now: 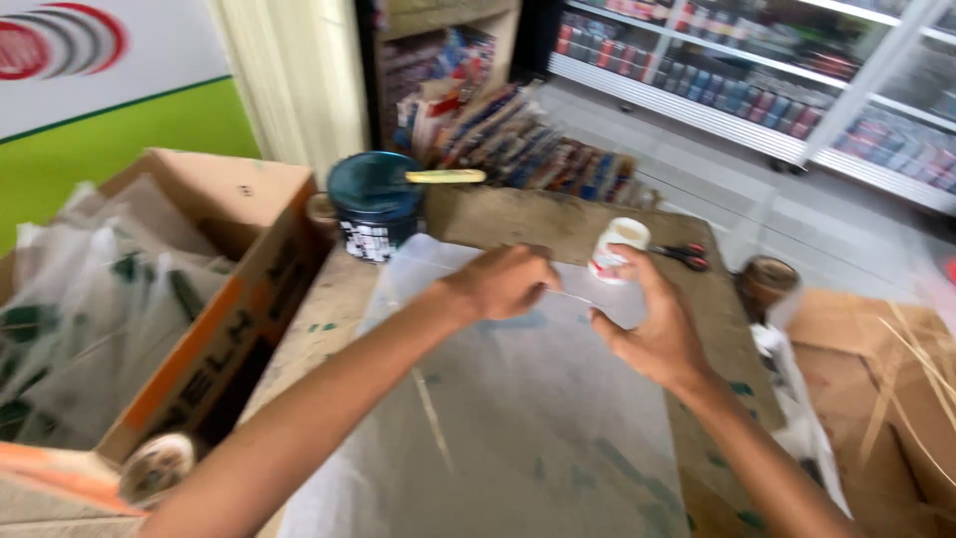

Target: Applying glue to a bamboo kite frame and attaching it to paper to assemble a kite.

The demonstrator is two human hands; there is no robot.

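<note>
Fingers of our left hand [503,282] curl downward, knuckles up, pinching the far edge of 1 thin translucent plastic sheet [518,418]; whether the thumb presses from below we cannot tell. Fingers of our right hand [652,324] stand half spread and upright, the thumb and forefinger nipping the same edge just beside the left hand. The sheet lies flat and smooth over 1 worn wooden table [518,221] with green flecks, running from the fingers toward us.

Beyond the right fingers stands 1 small white plastic bottle with a red label [617,249], near but apart from them. Behind it lie 1 pair of red-handled scissors [685,255]. Farther left sits 1 round dark-teal tin [375,204] with 1 pale yellow stick [445,176] across its top. At the left stands 1 brown cardboard box [214,299] stuffed with crumpled clear bags. 2 tape rolls show: 1 brown [766,281] at the table's right edge, 1 pale [154,466] by the box.
</note>
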